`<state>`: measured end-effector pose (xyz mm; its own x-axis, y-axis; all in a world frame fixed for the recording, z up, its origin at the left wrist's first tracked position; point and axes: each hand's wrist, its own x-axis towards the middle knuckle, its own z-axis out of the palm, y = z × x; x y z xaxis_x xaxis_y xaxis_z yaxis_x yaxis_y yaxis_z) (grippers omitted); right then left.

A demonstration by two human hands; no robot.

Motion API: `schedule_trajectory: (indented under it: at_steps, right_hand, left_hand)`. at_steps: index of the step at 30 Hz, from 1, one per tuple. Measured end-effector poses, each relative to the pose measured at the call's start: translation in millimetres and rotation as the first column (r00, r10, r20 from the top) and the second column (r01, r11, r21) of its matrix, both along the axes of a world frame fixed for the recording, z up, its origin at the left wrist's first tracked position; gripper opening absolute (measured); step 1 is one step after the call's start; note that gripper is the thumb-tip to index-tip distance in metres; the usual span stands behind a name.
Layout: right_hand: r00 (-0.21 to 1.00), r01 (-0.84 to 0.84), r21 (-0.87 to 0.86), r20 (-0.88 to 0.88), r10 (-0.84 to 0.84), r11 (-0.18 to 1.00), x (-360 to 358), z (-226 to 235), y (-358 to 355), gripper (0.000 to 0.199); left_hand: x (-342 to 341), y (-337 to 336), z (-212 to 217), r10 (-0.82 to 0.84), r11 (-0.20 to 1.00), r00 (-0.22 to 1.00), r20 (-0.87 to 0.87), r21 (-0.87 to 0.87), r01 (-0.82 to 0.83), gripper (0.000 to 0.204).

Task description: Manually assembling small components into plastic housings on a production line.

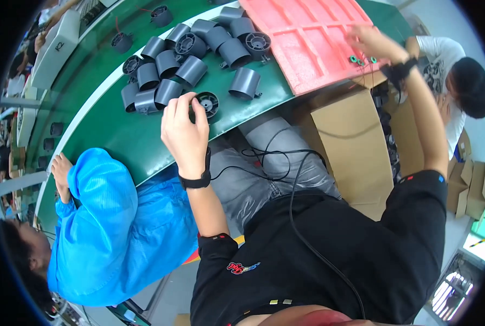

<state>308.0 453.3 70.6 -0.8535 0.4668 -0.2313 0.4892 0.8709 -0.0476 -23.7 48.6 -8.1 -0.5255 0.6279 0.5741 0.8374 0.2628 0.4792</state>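
My left hand [185, 130] is at the near edge of the green table, its thumb and fingers closed at the rim of a dark grey cylindrical housing [209, 103]. That housing shows its round, spoked inside. Another grey housing [244, 83] stands a little to the right of it. Over the pink foam tray [302, 65] reaches my right hand [372, 43], its fingers pointing left and smeared by motion, so whether they hold anything cannot be made out. Small green ring-shaped parts [353, 58] with thin wires lie at the tray's near edge, close to this hand.
Many grey housings [191, 70] crowd the table [112, 119] beyond my left hand. A white strip [90, 100] separates it from another green surface. An open cardboard box [351, 141] stands below the tray. A black cable crosses my lap. People sit at left, in blue [112, 228], and at right.
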Motion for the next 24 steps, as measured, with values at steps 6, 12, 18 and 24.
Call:
schedule_trajectory:
  at_steps: [6,12,18,24]
  right_hand:
    - [0.976,-0.074,0.064,-0.202,0.085,0.995,27.5,-41.6,-45.0,0.026]
    - [0.955,0.033,-0.192,-0.283,-0.088,0.981,13.0,-6.3,-61.0,0.017]
    - [0.553,-0.289,-0.664,-0.703,-0.446,0.689,-35.3,61.8,-134.3,0.026]
    - [0.317,-0.57,-0.721,-0.636,-0.704,0.395,-106.1,35.8,-237.5,0.043]
  left_hand:
    - [5.2,-10.6,-3.2,0.107,0.994,0.962,0.25,-0.004,-0.109,0.027]
    - [-2.3,-27.8,-13.0,-0.054,0.998,0.931,0.36,0.043,0.042,0.053]
    - [-6.0,-29.5,-10.4,-0.174,0.984,0.942,0.286,0.011,0.178,0.066]
    - [13.8,-38.4,-11.4,-0.478,0.849,0.559,0.677,0.52,0.096,0.072]
